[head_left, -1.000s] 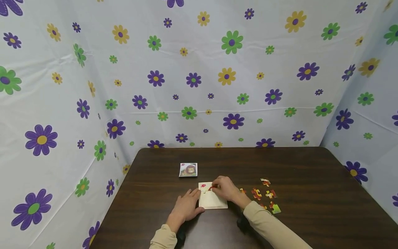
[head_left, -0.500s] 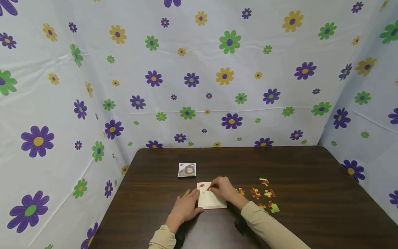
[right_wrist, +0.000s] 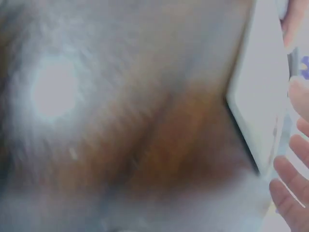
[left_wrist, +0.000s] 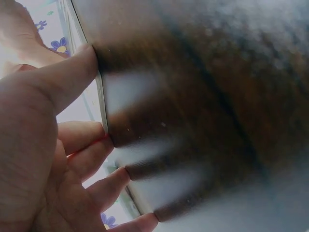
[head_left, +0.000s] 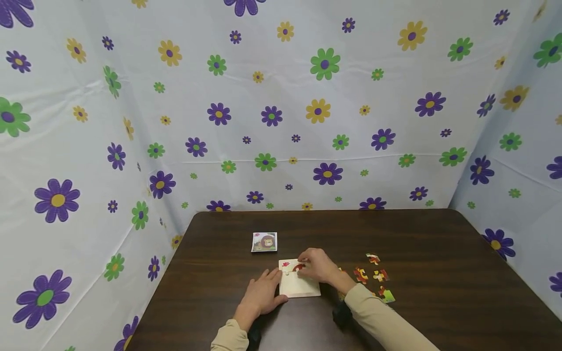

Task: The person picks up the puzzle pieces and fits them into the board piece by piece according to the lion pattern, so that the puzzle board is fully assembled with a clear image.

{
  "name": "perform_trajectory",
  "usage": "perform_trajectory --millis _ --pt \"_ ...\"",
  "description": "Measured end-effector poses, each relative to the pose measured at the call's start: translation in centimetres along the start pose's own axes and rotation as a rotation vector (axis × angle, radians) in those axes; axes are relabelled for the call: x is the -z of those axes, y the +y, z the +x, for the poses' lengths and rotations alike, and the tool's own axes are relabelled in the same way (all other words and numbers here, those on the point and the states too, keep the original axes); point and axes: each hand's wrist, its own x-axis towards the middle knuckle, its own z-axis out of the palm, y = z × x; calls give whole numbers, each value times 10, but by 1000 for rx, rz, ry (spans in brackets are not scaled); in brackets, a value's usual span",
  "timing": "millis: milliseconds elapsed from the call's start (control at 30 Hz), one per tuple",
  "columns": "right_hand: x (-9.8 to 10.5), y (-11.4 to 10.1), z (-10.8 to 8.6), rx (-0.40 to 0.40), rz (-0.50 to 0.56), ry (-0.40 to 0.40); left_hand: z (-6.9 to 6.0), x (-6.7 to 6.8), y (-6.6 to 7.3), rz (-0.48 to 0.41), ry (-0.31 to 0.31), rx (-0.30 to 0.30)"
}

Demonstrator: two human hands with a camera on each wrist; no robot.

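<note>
A pale square board (head_left: 300,287) lies on the table, with a pink-marked piece (head_left: 286,264) at its upper left and a dark red piece (head_left: 298,267) beside that. My left hand (head_left: 262,293) rests flat along the board's left edge, thumb at the lower left corner; in the left wrist view the left hand (left_wrist: 63,145) has its fingers spread against the table and board edge. Over the upper right of the board, my right hand (head_left: 320,266) has finger and thumb apart around the red piece. In the right wrist view the right hand (right_wrist: 292,179) shows loosely extended fingers.
Several loose puzzle pieces (head_left: 361,275) lie right of the board, partly behind the right forearm. A small lion picture (head_left: 265,242) is behind and left of the board on the dark table (head_left: 417,243). Flower-patterned cloth (head_left: 281,87) rises behind the table and at both sides.
The right finger and thumb have spread from their pinch at the red piece, which is now more exposed on the board. The left hand has stayed in place. The head view has shifted slightly.
</note>
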Motion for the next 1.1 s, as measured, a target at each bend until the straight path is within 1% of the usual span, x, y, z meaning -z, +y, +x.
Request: perform_trajectory --millis 133,267,400,567,700,833,933,1100 --pt "15 5 -4 -65 29 -12 0 -1 -1 0 3 2" --pt "32 19 -11 -116 27 -17 -1 -1 -1 2 8 2" --pt "50 37 -24 -143 31 5 -2 -1 0 -7 7 0" --pt "69 61 -45 -170 28 51 -3 -1 0 -18 5 -2" --pt "80 81 -62 -201 16 62 -3 -1 1 -16 10 -5" --pt "88 99 -76 -232 10 42 -3 -1 -1 -16 13 -6" --pt "92 108 -86 -248 -8 33 -3 -1 -1 -15 15 -8" --pt "101 116 -100 -241 -44 37 -2 -2 -1 -18 13 -11"
